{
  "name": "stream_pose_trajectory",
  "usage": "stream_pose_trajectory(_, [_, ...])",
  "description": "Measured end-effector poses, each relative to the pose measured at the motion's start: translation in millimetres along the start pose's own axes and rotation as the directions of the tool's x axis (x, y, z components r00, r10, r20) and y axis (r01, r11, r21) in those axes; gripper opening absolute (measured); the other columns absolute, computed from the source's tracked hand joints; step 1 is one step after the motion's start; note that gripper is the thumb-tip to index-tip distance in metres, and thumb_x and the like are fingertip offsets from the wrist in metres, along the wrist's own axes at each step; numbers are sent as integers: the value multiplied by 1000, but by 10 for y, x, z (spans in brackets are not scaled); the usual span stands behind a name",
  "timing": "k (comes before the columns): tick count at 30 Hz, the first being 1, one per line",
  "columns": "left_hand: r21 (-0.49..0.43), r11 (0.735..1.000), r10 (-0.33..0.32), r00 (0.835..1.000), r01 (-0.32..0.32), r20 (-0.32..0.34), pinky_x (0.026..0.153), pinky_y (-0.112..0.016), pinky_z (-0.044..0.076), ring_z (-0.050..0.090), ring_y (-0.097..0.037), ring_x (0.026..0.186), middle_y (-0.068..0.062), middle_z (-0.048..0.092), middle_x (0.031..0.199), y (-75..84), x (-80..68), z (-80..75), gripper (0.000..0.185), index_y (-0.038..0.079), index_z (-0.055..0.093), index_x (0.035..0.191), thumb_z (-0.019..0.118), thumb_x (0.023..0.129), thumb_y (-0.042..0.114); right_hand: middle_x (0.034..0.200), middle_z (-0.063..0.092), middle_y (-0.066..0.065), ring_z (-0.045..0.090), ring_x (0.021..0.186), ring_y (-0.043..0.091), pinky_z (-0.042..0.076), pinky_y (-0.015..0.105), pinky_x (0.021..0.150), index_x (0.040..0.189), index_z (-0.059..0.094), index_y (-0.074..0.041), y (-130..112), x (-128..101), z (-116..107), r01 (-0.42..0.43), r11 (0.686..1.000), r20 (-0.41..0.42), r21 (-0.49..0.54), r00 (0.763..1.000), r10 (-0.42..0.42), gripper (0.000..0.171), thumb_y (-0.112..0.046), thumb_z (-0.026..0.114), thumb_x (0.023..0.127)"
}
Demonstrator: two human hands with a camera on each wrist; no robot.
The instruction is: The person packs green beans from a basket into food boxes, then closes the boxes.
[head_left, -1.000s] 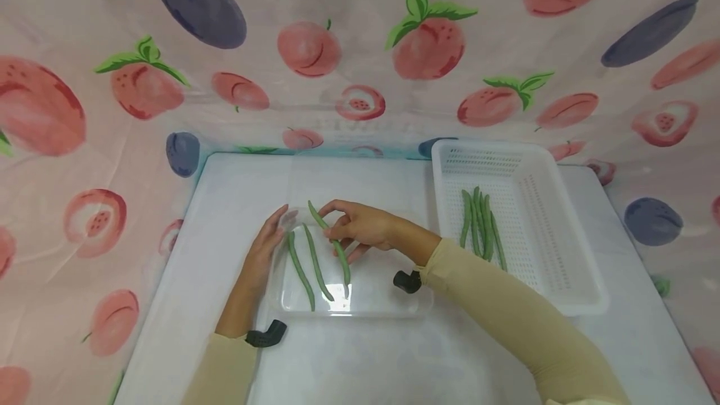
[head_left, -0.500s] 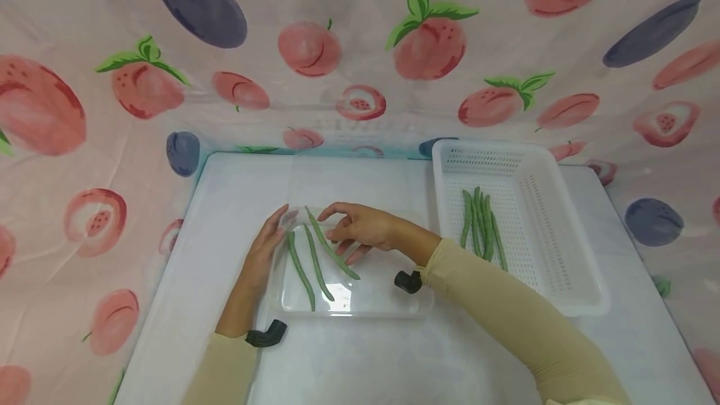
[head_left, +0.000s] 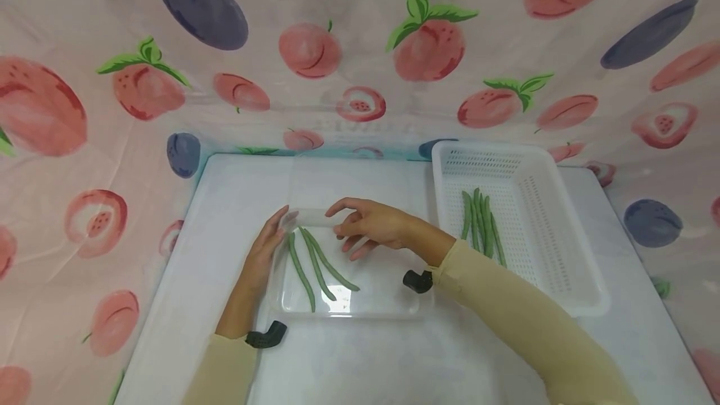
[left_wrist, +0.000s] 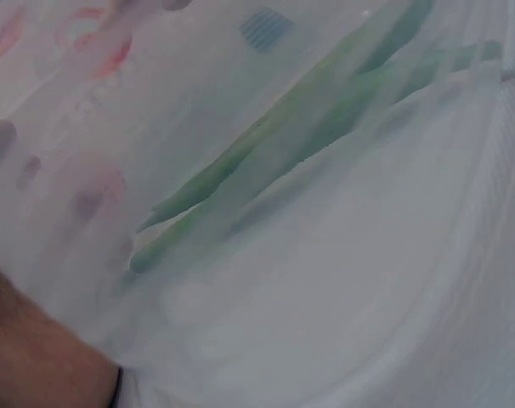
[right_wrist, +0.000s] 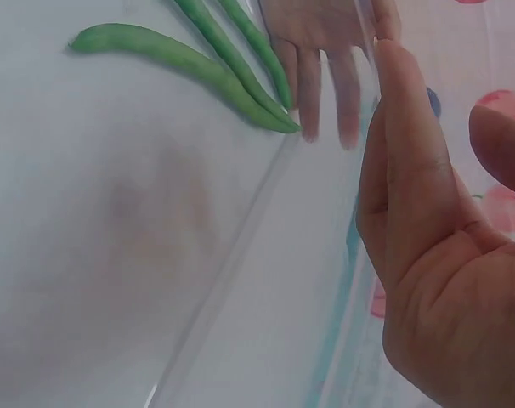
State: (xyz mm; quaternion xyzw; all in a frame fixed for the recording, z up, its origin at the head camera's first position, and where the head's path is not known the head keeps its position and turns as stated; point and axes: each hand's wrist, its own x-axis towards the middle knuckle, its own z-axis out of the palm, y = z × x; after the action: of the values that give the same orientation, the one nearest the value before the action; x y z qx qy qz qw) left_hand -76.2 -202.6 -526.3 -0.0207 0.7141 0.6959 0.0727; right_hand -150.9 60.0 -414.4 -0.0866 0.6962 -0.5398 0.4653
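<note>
Three green beans (head_left: 319, 267) lie lengthwise in a clear plastic container (head_left: 388, 315); two of them meet at their far ends. My left hand (head_left: 263, 250) rests along the container's left wall with fingers extended. Above the container, to the right of the beans, hovers my right hand (head_left: 377, 224), its fingers loosely bent and holding nothing. In the right wrist view, green beans (right_wrist: 168, 53) touch at their tips near the container's wall, and my right hand (right_wrist: 436, 229) is apart from them. Through the blurry wall, the left wrist view shows green beans (left_wrist: 325, 119).
A white perforated basket (head_left: 568, 230) stands to the right of the container, with several green beans (head_left: 478, 224) inside. Both stand on a white table (head_left: 360, 367). A fruit-patterned cloth (head_left: 315, 99) hangs behind and at the sides.
The right hand has let go of the third green bean, which now lies in the container against the middle one. That hand has drawn slightly right; the left hand has stayed.
</note>
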Motion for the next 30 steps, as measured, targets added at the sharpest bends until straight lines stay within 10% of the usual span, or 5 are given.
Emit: stream_pose_trajectory(30, [38,999,25,1000,-25,-12,125,-66,7,17,-21,159,3,37,165,30,-8,4,50,28,35,159,38,110,33,112,65,9,71,97,18,61,38,89,140,47,-10,249,-1296,-1337,178,974,-257,140,956,-137,37,-15,57,105])
